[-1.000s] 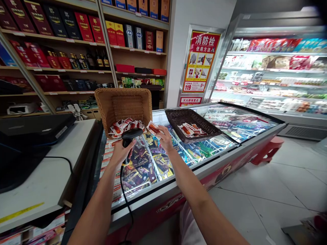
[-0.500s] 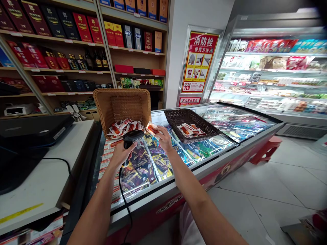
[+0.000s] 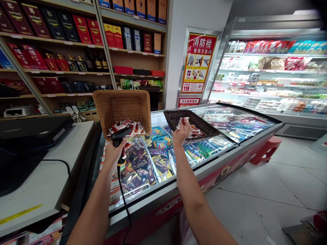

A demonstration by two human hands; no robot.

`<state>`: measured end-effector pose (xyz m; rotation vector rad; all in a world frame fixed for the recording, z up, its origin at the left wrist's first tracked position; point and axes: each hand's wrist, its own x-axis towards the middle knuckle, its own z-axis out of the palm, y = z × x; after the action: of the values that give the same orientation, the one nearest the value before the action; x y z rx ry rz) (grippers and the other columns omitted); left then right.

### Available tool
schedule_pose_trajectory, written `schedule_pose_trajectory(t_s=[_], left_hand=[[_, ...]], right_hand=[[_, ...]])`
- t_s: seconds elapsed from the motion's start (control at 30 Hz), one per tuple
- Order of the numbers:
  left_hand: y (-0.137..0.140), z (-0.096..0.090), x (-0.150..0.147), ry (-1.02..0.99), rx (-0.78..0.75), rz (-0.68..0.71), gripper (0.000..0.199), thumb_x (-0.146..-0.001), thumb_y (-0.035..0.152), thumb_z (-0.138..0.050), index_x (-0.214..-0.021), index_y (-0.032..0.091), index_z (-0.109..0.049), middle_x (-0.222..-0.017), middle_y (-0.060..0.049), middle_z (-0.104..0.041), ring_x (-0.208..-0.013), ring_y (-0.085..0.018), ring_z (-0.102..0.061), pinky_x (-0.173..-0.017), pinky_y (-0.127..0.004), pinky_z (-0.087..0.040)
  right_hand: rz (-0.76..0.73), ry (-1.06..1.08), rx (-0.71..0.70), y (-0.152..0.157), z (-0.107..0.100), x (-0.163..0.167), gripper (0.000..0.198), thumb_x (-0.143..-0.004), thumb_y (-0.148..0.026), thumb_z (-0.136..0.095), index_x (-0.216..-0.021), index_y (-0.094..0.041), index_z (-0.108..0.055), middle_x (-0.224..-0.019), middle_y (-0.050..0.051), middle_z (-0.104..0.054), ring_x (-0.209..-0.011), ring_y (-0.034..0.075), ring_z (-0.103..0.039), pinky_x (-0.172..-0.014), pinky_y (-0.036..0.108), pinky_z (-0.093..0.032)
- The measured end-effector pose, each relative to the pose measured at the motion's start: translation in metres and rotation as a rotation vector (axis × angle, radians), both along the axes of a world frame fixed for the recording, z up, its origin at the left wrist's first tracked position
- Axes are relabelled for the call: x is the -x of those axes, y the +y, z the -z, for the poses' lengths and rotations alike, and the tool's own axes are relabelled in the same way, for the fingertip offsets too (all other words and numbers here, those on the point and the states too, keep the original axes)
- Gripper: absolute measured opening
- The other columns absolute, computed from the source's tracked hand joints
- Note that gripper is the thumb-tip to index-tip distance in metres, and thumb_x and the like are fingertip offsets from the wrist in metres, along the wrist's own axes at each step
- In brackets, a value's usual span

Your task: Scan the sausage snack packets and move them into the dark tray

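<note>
My left hand [image 3: 114, 152] is wrapped round the handle of a black barcode scanner [image 3: 122, 133], its cord trailing down over the freezer's front edge. Just beside those fingers shows a red-and-white packet [image 3: 129, 145]; whether the hand touches it I cannot tell. In front of the scanner stands a tilted tan wicker basket [image 3: 125, 92] with several wrapped sausages [image 3: 138, 128] in its lower part. Over the left side of a dark brown wicker basket [image 3: 209, 127], my right hand [image 3: 182, 133] is closed on a wrapped sausage [image 3: 183, 120], blurred by motion. More wrapped sausages [image 3: 196, 132] lie in that basket.
Both baskets rest on the glass top of a chest freezer [image 3: 163, 183] full of bagged goods. To the left is a white counter [image 3: 38, 180] with a black device. Shelves of boxed bottles [image 3: 53, 22], a lit display fridge [image 3: 270, 64] and a red stool [image 3: 267, 149] stand around.
My right hand has moved right with the wrapped sausage, from beside the tan basket to over the dark one. My left hand and the scanner have shifted slightly left.
</note>
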<state>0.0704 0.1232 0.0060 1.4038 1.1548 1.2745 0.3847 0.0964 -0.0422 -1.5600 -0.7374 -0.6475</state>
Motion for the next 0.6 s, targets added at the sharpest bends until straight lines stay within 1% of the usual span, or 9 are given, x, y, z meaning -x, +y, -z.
schedule_pose_trajectory(t_s=[0.07,0.13,0.2,0.27,0.33,0.4,0.5,0.53,0.6], left_hand=[[0.007,-0.003,0.009,-0.086,0.026,-0.109,0.042,-0.066,0.053,-0.081,-0.074,0.021,-0.055,-0.053,0.003,-0.053,-0.039,-0.013,-0.046,-0.036,-0.025,-0.037],[0.013,-0.006,0.02,-0.149,0.044,-0.224,0.041,-0.066,0.05,-0.082,-0.076,0.021,-0.055,-0.054,0.003,-0.053,-0.04,-0.013,-0.046,-0.037,-0.026,-0.038],[0.017,-0.011,0.032,-0.201,0.065,-0.325,0.039,-0.067,0.047,-0.081,-0.078,0.021,-0.054,-0.054,0.004,-0.052,-0.041,-0.012,-0.046,-0.037,-0.025,-0.039],[0.02,-0.014,0.043,-0.253,0.079,-0.407,0.035,-0.071,0.045,-0.078,-0.079,0.021,-0.054,-0.054,0.005,-0.052,-0.041,-0.012,-0.046,-0.038,-0.025,-0.039],[0.022,-0.015,0.051,-0.302,0.067,-0.466,0.032,-0.075,0.042,-0.076,-0.081,0.021,-0.053,-0.054,0.006,-0.051,-0.042,-0.012,-0.046,-0.04,-0.025,-0.039],[0.024,-0.015,0.055,-0.334,0.044,-0.5,0.03,-0.077,0.041,-0.074,-0.081,0.021,-0.052,-0.056,0.006,-0.051,-0.043,-0.011,-0.047,-0.041,-0.024,-0.04],[0.025,-0.013,0.055,-0.363,0.034,-0.484,0.032,-0.078,0.045,-0.073,-0.083,0.021,-0.052,-0.057,0.006,-0.051,-0.044,-0.011,-0.047,-0.042,-0.024,-0.04],[0.024,-0.012,0.054,-0.367,0.037,-0.475,0.034,-0.077,0.046,-0.073,-0.084,0.021,-0.051,-0.057,0.007,-0.05,-0.044,-0.011,-0.047,-0.041,-0.024,-0.039],[0.024,-0.011,0.051,-0.372,0.039,-0.456,0.037,-0.075,0.048,-0.074,-0.086,0.022,-0.051,-0.056,0.008,-0.049,-0.043,-0.01,-0.046,-0.041,-0.024,-0.039]], right_hand=[[0.09,0.073,0.027,-0.011,-0.006,-0.011,0.047,-0.087,-0.001,-0.039,-0.125,-0.006,-0.066,-0.146,0.027,-0.048,-0.144,0.031,-0.039,-0.121,0.06,-0.03],[0.131,0.095,0.058,-0.02,-0.01,-0.016,0.042,-0.09,-0.004,-0.041,-0.126,-0.001,-0.064,-0.148,0.032,-0.044,-0.149,0.035,-0.03,-0.124,0.061,-0.024],[0.142,0.058,0.056,-0.023,-0.011,-0.012,0.038,-0.094,-0.008,-0.043,-0.125,-0.003,-0.065,-0.15,0.031,-0.044,-0.152,0.037,-0.022,-0.125,0.063,-0.017],[0.106,-0.01,0.021,-0.02,-0.01,0.002,0.035,-0.098,-0.013,-0.044,-0.122,-0.008,-0.068,-0.147,0.028,-0.048,-0.15,0.037,-0.025,-0.124,0.063,-0.017],[-0.033,-0.081,0.001,-0.01,-0.007,0.027,0.03,-0.099,-0.018,-0.046,-0.117,-0.013,-0.07,-0.138,0.024,-0.056,-0.139,0.036,-0.039,-0.12,0.062,-0.027],[-0.293,-0.171,0.071,0.004,0.0,0.059,0.023,-0.098,-0.019,-0.05,-0.108,-0.018,-0.071,-0.123,0.018,-0.064,-0.122,0.033,-0.053,-0.113,0.06,-0.038],[-0.748,-0.369,0.38,0.027,0.014,0.111,0.013,-0.093,-0.023,-0.062,-0.103,-0.021,-0.071,-0.109,0.012,-0.07,-0.109,0.029,-0.062,-0.108,0.053,-0.046],[-0.832,-0.398,0.472,0.035,0.019,0.127,0.012,-0.092,-0.026,-0.066,-0.102,-0.021,-0.071,-0.106,0.012,-0.071,-0.107,0.029,-0.063,-0.106,0.051,-0.047],[-0.857,-0.331,0.558,0.049,0.029,0.156,0.02,-0.092,-0.037,-0.069,-0.101,-0.02,-0.071,-0.105,0.015,-0.071,-0.108,0.03,-0.064,-0.104,0.05,-0.047]])
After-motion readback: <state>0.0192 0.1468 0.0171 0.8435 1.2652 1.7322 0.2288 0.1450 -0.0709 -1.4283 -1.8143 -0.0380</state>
